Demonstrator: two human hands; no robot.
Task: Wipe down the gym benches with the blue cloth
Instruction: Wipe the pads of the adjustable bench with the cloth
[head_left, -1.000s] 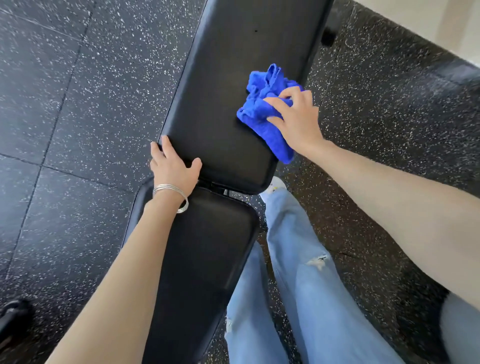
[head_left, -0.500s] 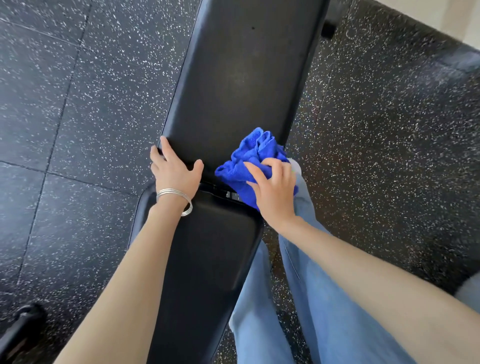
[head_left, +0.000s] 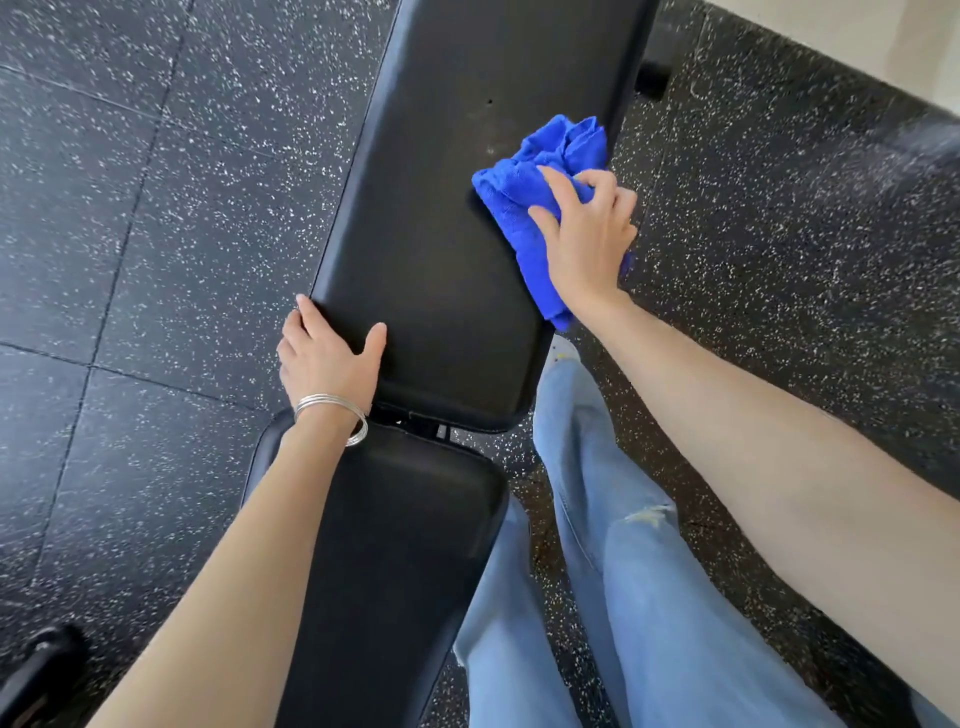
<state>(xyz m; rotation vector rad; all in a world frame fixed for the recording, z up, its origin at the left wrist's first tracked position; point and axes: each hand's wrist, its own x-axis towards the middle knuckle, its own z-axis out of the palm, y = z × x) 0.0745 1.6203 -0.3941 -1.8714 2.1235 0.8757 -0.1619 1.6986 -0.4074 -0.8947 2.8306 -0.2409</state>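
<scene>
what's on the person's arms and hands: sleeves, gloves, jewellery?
No sleeves or gloves in view. The wrist of the left hand carries a stack of thin silver bangles; the right hand and its wrist wear nothing visible.

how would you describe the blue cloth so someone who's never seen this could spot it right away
Find the long black bench pad running up the middle of the speckled dark floor. On its right edge, partway up, lies the blue cloth, bunched under the right hand that grips it. It is the only bright blue, crumpled thing there; the pad beside it is black and smooth.
</scene>
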